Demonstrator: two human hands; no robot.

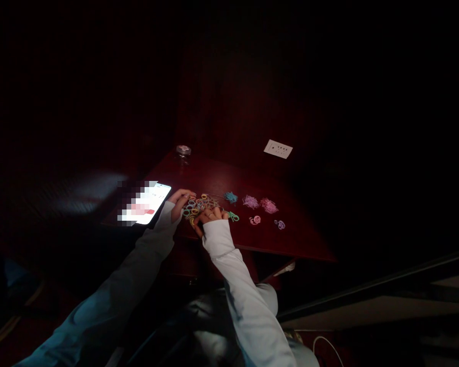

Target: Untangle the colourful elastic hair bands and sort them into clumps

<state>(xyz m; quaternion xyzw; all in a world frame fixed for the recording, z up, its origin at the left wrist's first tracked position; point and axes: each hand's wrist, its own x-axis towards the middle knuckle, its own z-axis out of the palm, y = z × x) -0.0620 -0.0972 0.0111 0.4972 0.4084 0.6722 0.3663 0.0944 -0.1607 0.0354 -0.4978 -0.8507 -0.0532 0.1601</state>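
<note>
A mixed pile of small coloured bands (202, 204) lies on the dark red table. My left hand (180, 202) rests at the pile's left edge, its fingers stretched along it. My right hand (210, 218) reaches over the front right of the pile with bent fingers; its fingertips and anything between them are too small to make out. Right beside it lie green bands (233, 216). Farther right are separate heaps: teal (230, 197), lilac (250, 202) and pink (269, 205). In front of these lie a few light pink bands (254, 220) and a few purple ones (279, 224).
A lit phone (155, 204) stands left of my left hand. At the table's back left corner is a clear jar (183, 151) with a lid. A white socket plate (278, 149) is on the wall behind the table (290, 239). The surroundings are very dark.
</note>
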